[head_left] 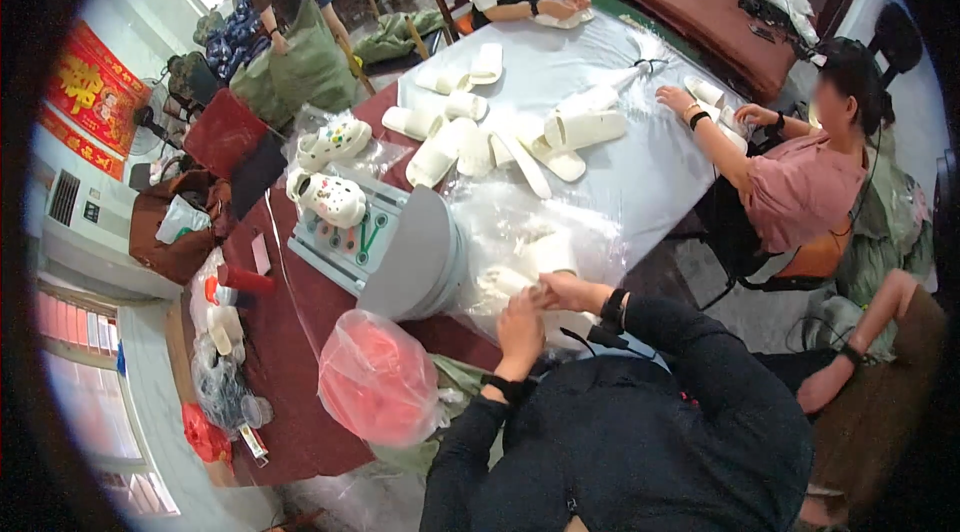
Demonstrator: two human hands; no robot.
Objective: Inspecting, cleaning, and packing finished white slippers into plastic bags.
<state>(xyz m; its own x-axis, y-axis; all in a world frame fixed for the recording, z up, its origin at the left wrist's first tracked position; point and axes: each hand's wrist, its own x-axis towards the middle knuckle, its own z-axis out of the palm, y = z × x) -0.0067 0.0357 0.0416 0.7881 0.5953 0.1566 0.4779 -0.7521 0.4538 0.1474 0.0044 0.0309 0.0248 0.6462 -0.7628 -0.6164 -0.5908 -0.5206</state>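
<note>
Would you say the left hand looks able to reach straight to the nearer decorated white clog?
Probably not directly: the raised grey panel appears to stand between the left hand and the nearer white clog, though going over might work.

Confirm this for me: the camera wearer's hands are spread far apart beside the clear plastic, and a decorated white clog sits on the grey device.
Not quite: the hands are not far apart. The head view shows the left hand and right hand close together beside the clear plastic. The decorated white clog does sit on the grey device.
</note>
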